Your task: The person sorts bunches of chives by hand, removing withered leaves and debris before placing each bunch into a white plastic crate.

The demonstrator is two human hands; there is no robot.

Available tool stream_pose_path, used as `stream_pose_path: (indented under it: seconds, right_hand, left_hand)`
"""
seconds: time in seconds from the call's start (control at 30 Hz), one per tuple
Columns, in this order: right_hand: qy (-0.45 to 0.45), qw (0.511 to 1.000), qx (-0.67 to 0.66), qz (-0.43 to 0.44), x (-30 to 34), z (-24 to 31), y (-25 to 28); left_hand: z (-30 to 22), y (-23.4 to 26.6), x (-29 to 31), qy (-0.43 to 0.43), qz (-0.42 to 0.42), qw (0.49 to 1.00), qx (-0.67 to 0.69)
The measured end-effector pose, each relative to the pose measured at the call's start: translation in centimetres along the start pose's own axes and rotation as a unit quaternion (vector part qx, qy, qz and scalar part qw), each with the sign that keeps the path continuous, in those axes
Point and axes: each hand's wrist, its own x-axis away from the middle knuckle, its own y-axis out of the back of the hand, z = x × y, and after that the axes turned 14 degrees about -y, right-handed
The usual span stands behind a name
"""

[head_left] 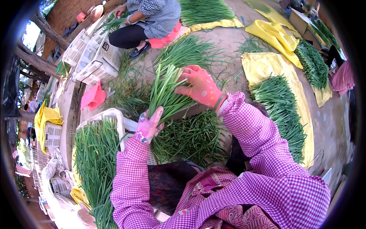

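A bunch of green garlic chives (pixel 167 89) rises in front of me, its pale ends upward. My left hand (pixel 146 124), in a pink flowered glove, is closed around the bunch's lower part. On the bunch's right side is my right hand (pixel 201 86), in a coral glove with dots. Its fingers are curled but apart, with thumb and fingertips at the edge of the stalks; I see nothing gripped between them. Below the bunch lies a heap of loose chives (pixel 190 139). More chives (pixel 185 51) lie in a pile just beyond my hands.
A white crate (pixel 121 128) of chives stands left. Laid chives (pixel 280 110) cover yellow sheeting (pixel 253 63) at right. Another person (pixel 156 19) sits ahead beside white crates (pixel 97 57). A pink bag (pixel 93 96) lies on the ground near a wooden beam (pixel 76 110).
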Motion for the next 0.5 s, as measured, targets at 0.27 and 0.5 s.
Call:
stream_pose_path:
  seconds: [0.27,0.5]
  right_hand:
    - [-0.247,0.771,-0.587,0.020,-1.7,-0.5,4.7]
    - [-0.290,0.795,-0.531,0.025,-1.7,-2.2,4.9]
  left_hand:
    - [0.8,0.3,-0.1,-0.045,-0.007,0.999,-0.004]
    - [1.0,0.6,-0.8,-0.083,-0.099,0.992,0.003]
